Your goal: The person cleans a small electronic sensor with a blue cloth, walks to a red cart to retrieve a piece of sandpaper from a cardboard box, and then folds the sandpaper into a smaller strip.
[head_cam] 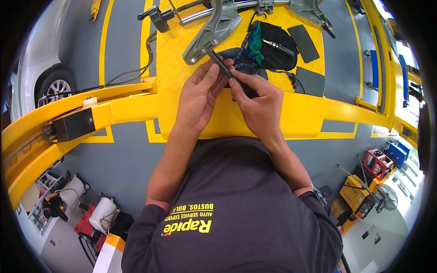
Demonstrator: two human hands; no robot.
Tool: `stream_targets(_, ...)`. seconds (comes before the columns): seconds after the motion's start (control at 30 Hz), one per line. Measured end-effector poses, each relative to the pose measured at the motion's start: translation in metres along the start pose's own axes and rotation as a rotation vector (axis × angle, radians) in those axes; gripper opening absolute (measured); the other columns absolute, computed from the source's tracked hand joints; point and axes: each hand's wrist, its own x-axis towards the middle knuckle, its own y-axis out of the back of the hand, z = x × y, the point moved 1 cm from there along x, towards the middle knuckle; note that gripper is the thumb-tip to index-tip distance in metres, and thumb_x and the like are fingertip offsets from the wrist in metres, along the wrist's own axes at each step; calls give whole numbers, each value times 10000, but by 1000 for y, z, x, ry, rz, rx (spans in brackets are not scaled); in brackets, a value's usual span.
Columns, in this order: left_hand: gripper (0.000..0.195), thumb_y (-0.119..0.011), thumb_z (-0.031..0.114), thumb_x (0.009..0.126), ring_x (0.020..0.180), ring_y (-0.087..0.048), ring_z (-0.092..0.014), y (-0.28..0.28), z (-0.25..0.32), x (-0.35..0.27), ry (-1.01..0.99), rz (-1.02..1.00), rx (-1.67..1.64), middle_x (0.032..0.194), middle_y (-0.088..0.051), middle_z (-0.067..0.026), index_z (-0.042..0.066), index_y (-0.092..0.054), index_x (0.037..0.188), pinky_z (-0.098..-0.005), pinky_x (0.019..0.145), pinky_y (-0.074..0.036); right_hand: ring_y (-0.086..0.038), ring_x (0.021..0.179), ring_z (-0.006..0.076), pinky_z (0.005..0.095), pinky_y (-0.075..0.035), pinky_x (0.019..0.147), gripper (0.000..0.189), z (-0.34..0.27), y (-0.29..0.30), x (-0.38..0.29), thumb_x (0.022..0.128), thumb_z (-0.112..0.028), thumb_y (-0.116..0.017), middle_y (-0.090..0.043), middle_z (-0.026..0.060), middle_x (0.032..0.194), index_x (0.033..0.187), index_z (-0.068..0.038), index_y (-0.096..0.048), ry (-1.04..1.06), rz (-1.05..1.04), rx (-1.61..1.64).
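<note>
A slim black rod (221, 65) reaches from the lower end of a grey metal wheel clamp (206, 44) to my fingertips. My left hand (199, 94) pinches its middle between thumb and fingers. The rod's near end is between the thumb and forefinger of my right hand (259, 97). Beyond my right hand lies a black drawstring pouch (280, 59) with a green edge. On the pouch rests a metal pin (278, 47) with a dark end. Dark cloth (230, 53), partly hidden by my hands, lies behind the rod.
All this rests on a yellow tread-plate platform (174, 68). Two dark flat pads (304, 43) lie at its right. The clamp's threaded screw with a black knob (158, 18) juts left. Yellow lift beams (133, 107) flank the platform. A white car (37, 44) stands left.
</note>
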Motion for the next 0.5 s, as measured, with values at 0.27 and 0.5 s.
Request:
stream_targets(0.27, 362, -566, 138, 1140, 1332, -660, -233, 17, 7, 4, 78, -13, 49, 1449, -676, -156, -17, -587, 1466, -369, 1179, -513, -742, 744, 300, 363, -565, 682, 203, -6, -23, 3, 911, -69, -814, -747, 163, 869, 1104, -7, -824, 101, 86, -147)
stream_targets(0.5, 347, -576, 117, 1131, 1286, -673, -225, 26, 18, 1, 121, -41, 56, 1393, -698, -145, -29, -582, 1446, -359, 1143, -530, -721, 719, 313, 401, -579, 661, 257, -7, -44, -6, 929, -93, -794, -725, 139, 885, 1178, -30, -806, 229, 129, -314)
